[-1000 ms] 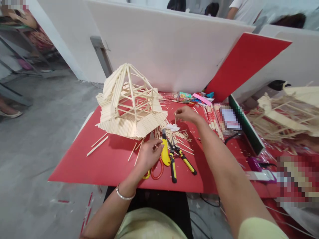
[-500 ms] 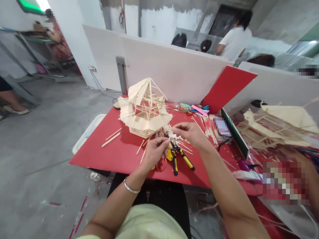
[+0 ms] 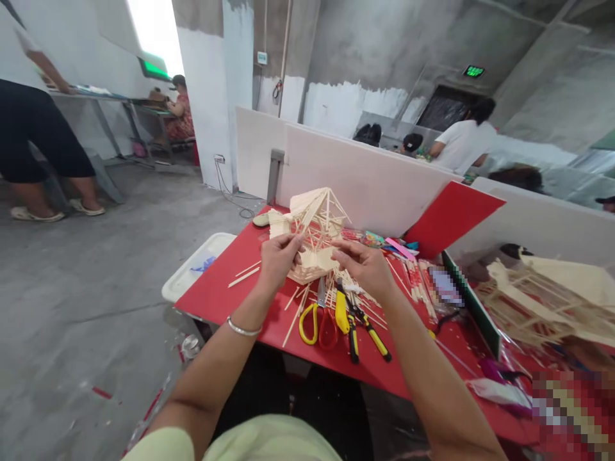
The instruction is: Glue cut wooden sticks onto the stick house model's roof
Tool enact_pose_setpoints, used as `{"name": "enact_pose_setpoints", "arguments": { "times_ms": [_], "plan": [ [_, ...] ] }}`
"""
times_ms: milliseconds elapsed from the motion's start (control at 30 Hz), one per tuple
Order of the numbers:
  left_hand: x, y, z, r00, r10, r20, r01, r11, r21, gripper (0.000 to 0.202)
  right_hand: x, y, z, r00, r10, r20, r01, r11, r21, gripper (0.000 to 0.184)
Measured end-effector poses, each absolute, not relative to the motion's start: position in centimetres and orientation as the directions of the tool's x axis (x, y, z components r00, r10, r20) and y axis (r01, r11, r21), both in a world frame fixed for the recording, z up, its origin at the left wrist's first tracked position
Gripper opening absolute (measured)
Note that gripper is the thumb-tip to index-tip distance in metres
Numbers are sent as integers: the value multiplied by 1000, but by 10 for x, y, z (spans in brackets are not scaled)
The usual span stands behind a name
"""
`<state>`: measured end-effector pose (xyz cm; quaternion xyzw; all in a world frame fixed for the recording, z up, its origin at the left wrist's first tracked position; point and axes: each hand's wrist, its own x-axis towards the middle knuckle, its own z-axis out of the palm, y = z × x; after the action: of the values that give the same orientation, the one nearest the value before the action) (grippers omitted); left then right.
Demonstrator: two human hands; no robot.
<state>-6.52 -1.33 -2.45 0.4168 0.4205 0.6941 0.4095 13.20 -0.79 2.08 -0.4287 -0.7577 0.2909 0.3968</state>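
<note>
A pavilion model of pale wooden sticks (image 3: 325,206) stands on the red tabletop (image 3: 211,291), partly hidden behind my hands. My left hand (image 3: 280,257) is at its left front, thumb and fingers pressed together at the roof edge; whatever they hold, if anything, is too small to make out. On the model's right side my right hand (image 3: 364,264) is held up, thumb and forefinger slightly apart, with nothing visible between them. Below the hands lie scissors (image 3: 321,320) with yellow and red handles, a yellow tool (image 3: 341,310) and black-and-yellow pliers (image 3: 369,330).
Loose sticks (image 3: 245,276) are scattered over the table. A pink strip (image 3: 400,248) and bundled sticks lie at the back right. A green-edged board (image 3: 473,304) divides off another stick model (image 3: 533,301). A white tray (image 3: 192,282) is left of the table; people are beyond.
Both hands have moved from above the pliers up to the model and farther apart. The small white piece between the fingers is no longer visible. My view has tilted up and left.
</note>
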Motion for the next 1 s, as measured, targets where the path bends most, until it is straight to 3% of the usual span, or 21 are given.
{"name": "enact_pose_setpoints", "arguments": {
  "times_ms": [200,333,400,467,567,700,1000],
  "plan": [
    [-83,-11,-12,-335,872,356,0,-378,926,27,150,-8,11,-262,922,284,508,382,-772,38],
    [-53,-44,-35,-175,928,330,22,-331,943,24,180,2,-8,-137,944,301,600,321,-733,40],
    [-32,-54,-59,-67,957,284,66,-280,958,24,199,15,-23,-65,957,284,752,234,-616,41],
    [-10,-55,-85,14,967,256,173,-254,951,24,218,32,-42,-29,975,220,907,118,-405,38],
    [16,-45,-119,82,970,227,410,-240,880,24,242,60,-70,-1,996,88,960,26,-280,29],
    [34,-26,-136,98,981,170,680,-191,708,25,260,93,-100,-23,999,-48,970,10,-244,24],
    [57,1,-139,35,997,74,877,-66,476,29,259,153,-131,-94,983,-155,969,54,-242,25]
  ]
}}
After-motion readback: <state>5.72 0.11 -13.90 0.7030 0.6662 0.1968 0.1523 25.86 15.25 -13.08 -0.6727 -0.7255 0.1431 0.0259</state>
